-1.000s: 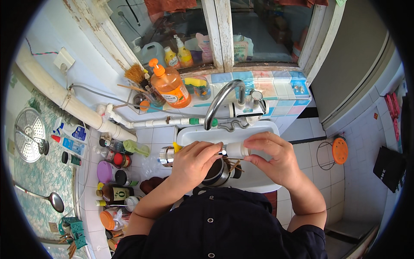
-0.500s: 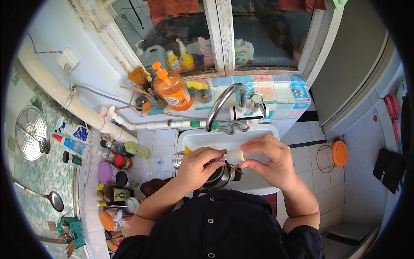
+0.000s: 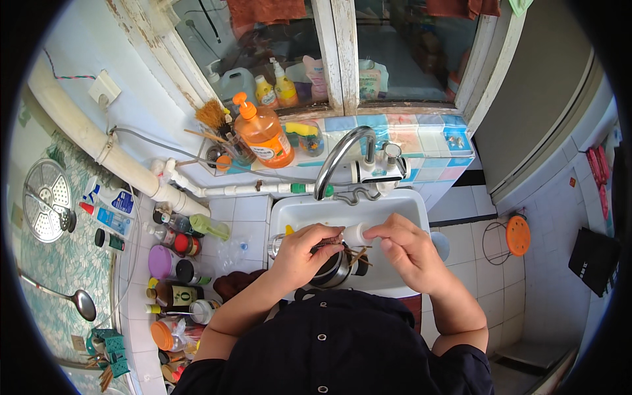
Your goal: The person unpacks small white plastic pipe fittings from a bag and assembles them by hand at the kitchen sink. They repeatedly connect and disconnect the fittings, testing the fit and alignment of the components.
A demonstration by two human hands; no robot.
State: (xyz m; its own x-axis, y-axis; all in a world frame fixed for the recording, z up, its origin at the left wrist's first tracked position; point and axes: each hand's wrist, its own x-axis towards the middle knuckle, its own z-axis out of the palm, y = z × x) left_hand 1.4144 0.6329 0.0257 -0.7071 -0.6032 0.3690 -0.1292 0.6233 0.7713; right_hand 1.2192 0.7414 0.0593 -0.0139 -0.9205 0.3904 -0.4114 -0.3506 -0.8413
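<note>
My left hand (image 3: pixel 299 253) is closed around a small item with a dark ridged side; a white cylinder (image 3: pixel 355 235) sticks out of its right end. Most of that item is hidden by my fingers. My right hand (image 3: pixel 411 253) has its index fingertip at the cylinder's right end, with the thumb apart and the other fingers curled. Below both hands, a dark round pot (image 3: pixel 331 273) stands in the white sink (image 3: pixel 395 283). Thin brown sticks (image 3: pixel 359 255) show beside the pot. A shiny metal piece (image 3: pixel 274 245) appears left of my left hand.
A chrome tap (image 3: pixel 322 174) arches over the sink. Behind it, an orange pump bottle (image 3: pixel 268 141) and a glass with a sponge (image 3: pixel 309 139) stand on the tiled ledge. Several jars and bottles, including a brown bottle (image 3: pixel 174 296), crowd the left counter. An orange stool (image 3: pixel 518 236) stands right.
My right hand has gone from thumb and fingers around the white cylinder's end to an index fingertip against it. The cylinder has shifted slightly left. My left hand keeps its grip.
</note>
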